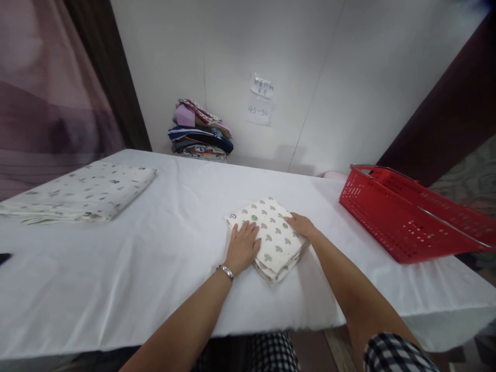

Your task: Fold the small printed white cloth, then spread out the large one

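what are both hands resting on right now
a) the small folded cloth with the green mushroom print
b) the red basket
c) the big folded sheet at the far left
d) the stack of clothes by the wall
a: the left hand lies flat on the small folded cloth and the right hand touches its right edge, while the red basket sits untouched to the right.

I read this as a laundry or textile sorting room: a white-sheeted worktop (pixel 155 248), a red perforated plastic basket (pixel 411 217) right of my fingers (pixel 248 232), stacked folded fabrics (pixel 201 132) and handwritten paper labels (pixel 260 101) beyond them.
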### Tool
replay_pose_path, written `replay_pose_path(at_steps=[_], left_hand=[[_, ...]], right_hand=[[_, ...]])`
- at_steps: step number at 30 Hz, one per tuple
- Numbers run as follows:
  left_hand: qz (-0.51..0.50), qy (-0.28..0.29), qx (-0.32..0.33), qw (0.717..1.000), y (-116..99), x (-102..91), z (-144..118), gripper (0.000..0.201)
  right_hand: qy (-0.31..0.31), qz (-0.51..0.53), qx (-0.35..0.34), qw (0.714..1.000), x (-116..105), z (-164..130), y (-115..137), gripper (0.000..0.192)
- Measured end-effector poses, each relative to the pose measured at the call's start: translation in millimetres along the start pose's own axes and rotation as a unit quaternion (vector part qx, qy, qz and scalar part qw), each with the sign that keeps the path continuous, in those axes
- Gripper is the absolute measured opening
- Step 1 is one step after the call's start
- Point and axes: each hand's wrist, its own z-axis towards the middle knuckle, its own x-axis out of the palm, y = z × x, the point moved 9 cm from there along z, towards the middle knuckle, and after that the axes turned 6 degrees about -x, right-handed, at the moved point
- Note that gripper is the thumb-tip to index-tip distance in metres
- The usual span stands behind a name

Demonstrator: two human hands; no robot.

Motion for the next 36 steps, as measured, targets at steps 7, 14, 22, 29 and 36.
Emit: replay_pose_path(at_steps=[7, 14, 22, 29, 36], left_hand=[[-0.059, -0.025, -0.186, 0.980, 44.0, -16.2, -4.4, 0.066], [-0.227, -0.003, -0.318, 0.921, 64.7, -19.6, -17.6, 0.052], [-0.312, 0.009, -0.391, 0.866, 104.7, -25.6, -19.4, 0.068], [-0.284, -0.058, -0.357, 0.888, 159.0, -85.0, 13.0, 0.079], [-0.219, -0.072, -0.399, 0.888, 196.8, -87.3, -30.7, 0.059]], right_hand=[[0.076, 0.171, 0.044, 0.981, 3.2, -43.0, -11.6, 0.049], [0.128, 0.480, 0.053, 0.866, 35.9, -81.6, 13.7, 0.041], [0.095, 0.552, -0.023, 0.828, 53.1, -98.9, 67.1, 0.039], [-0.011, 0.539, -0.116, 0.835, 64.2, -67.5, 125.4, 0.059], [0.021, 0.508, 0.011, 0.861, 90.5, -64.4, 103.5, 0.084]])
